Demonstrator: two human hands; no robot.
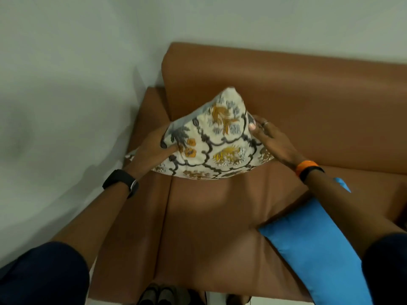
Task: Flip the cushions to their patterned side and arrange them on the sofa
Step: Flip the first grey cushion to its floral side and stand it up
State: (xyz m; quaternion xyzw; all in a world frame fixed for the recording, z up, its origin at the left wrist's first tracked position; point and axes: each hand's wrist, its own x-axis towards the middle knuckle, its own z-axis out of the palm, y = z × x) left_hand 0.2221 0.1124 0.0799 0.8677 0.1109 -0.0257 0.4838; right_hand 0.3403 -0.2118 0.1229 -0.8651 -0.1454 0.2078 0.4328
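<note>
- Head view: our smooth tan leatherette sofa (286, 102) fills the right of the frame.
- Plain blue cushion (312, 245), glossy, lies lower right, apparently unflipped; we judge it comes next.
- Patterned cushion (211, 139), matte floral weave, stands at centre, nearly placed.
- Left hand (152, 148) and right hand (273, 139) each keep a clenched grip on its sides.

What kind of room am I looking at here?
Probably a living room or lounge corner. A brown leather-look sofa stands against plain pale walls, with a floral patterned cushion and a plain blue cushion on its seat.
</note>
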